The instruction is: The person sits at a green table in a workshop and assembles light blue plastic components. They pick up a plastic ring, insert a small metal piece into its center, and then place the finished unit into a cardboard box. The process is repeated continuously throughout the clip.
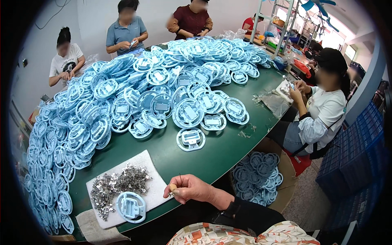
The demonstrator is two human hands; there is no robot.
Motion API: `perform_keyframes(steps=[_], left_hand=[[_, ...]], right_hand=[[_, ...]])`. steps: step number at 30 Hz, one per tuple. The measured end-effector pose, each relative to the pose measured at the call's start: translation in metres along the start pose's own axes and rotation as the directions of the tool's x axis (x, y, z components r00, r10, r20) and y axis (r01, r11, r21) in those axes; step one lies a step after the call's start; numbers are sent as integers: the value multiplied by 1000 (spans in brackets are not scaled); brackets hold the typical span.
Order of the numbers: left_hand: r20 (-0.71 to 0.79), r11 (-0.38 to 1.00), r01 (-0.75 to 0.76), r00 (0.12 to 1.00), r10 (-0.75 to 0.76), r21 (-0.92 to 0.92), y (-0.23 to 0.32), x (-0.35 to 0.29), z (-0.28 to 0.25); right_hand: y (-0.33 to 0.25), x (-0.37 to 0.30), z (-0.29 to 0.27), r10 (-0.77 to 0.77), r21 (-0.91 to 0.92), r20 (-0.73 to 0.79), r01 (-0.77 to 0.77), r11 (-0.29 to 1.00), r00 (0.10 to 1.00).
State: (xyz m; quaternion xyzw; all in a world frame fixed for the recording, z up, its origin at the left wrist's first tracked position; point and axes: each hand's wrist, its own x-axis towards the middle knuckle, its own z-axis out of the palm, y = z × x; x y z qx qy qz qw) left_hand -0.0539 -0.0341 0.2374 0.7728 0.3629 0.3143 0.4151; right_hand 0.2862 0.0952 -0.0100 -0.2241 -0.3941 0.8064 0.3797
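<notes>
My right hand is closed above the table's near edge, its forearm coming in from the lower right. A thin dark rod sticks up from between its fingers, with a tan part and a bit of shiny metal at the fingertips; its exact kind is too small to tell. To its left lies a white foam board with a heap of small metal clips. One light-blue round plastic part rests on the board's near edge. Another blue ring-shaped part lies singly on the green table. My left hand is out of view.
A large pile of blue plastic parts covers the green table. Below its right edge stands a cardboard box of such parts. A co-worker sits right; others stand behind. Blue crates are stacked at right.
</notes>
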Motion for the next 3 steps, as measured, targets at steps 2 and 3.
perform_keyframes(steps=[2, 3], left_hand=[[285, 677, 646, 615, -735, 352, 1, 19, 21], [276, 676, 653, 618, -736, 341, 1, 18, 23]], right_hand=[[1, 8, 3, 9, 4, 61, -9, 1000, 998], [1, 11, 3, 20, -3, 70, -20, 1000, 997]])
